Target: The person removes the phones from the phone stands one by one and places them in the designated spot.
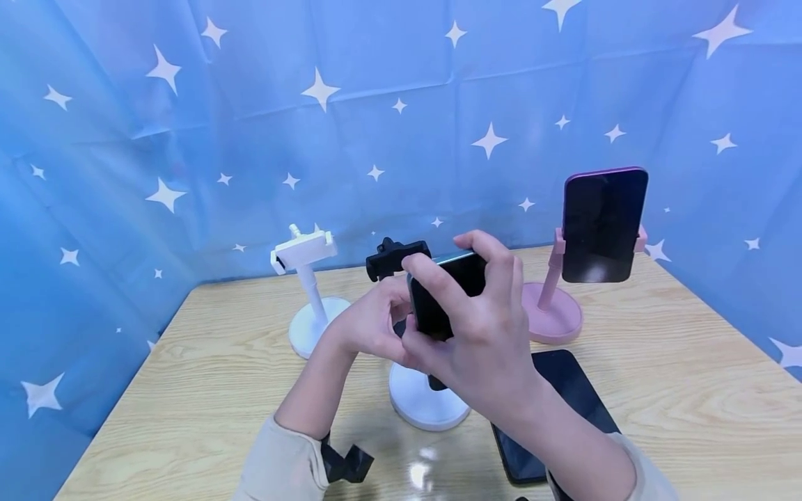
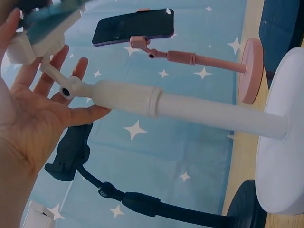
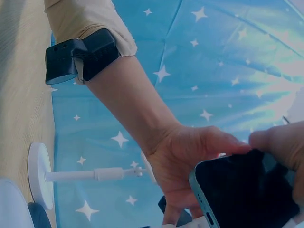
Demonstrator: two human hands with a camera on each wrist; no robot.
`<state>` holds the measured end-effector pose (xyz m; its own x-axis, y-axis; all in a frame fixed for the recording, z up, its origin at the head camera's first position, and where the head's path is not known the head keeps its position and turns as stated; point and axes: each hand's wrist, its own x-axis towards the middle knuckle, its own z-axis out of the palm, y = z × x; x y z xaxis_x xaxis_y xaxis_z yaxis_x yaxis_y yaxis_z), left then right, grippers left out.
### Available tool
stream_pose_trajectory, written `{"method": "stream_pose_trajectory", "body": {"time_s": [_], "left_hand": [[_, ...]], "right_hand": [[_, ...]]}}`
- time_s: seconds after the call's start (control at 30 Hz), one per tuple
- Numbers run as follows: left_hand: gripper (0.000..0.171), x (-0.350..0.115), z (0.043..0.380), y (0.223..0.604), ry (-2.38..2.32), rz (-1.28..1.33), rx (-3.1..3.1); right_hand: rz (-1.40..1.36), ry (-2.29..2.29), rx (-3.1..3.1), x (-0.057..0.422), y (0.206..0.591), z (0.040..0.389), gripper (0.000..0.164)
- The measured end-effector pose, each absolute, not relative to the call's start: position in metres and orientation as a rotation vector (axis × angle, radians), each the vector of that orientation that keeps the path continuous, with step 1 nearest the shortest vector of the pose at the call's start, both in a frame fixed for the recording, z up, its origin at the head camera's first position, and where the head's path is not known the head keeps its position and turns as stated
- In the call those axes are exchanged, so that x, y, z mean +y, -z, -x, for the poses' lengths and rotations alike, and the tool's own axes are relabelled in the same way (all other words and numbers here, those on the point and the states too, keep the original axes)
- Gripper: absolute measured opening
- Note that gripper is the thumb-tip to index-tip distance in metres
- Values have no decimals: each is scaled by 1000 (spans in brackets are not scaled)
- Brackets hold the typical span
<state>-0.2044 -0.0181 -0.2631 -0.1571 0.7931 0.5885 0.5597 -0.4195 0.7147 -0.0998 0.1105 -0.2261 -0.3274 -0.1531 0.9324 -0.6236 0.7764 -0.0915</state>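
Observation:
A dark smartphone [image 1: 432, 306] is at the clamp of a white phone stand [image 2: 128, 98], whose round base [image 1: 429, 407] rests on the table. My right hand [image 1: 491, 334] grips the phone by its edges, fingers bent over the far side and thumb near the lower side. My left hand [image 1: 370, 320] holds the stand's clamp [image 2: 52, 40] from behind, fingers around its neck in the left wrist view. In the right wrist view the phone's screen [image 3: 242, 190] hides most of the clamp, so how firmly it is seated there cannot be told.
A pink stand [image 1: 554, 313] at the right bears another phone [image 1: 604, 226]. Behind my hands is a black stand [image 1: 397, 259]; a second white stand [image 1: 313, 306] is to the left. A dark tablet [image 1: 576, 396] lies flat beneath my right forearm. A starry blue curtain [image 1: 388, 132] backs the table.

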Motion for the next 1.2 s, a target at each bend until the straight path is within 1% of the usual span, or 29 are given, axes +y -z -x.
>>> {"method": "stream_pose_trajectory", "body": {"time_s": [0.13,0.23,0.33,0.5,0.77,0.9,1.03,1.2], "left_hand": [[43,-18,205,263,-1595,-1909,1566],[45,-18,205,263,-1594,-1910,1571],[44,-18,206,264,-1595,-1919,1569],[55,-16,206,264,-1592,-1932,1566],[57,-16,208,263,-1595,-1914,1548],[58,-17,207,264,-1606,-1876,1529],[53,-18,206,265,-1623,-1836,1514],[38,-18,204,270,-1664,-1833,1529]], "right_hand": [[-638,-584,-1859,112,225,99,45],[-659,-604,-1842,113,224,98,44],[-677,-623,-1830,114,224,97,45],[-696,-665,-1824,117,227,98,44],[-711,-749,-1835,118,225,94,40],[-721,-802,-1850,118,224,93,42],[-717,-848,-1864,119,223,93,48],[-723,-884,-1887,119,222,92,52]]}}
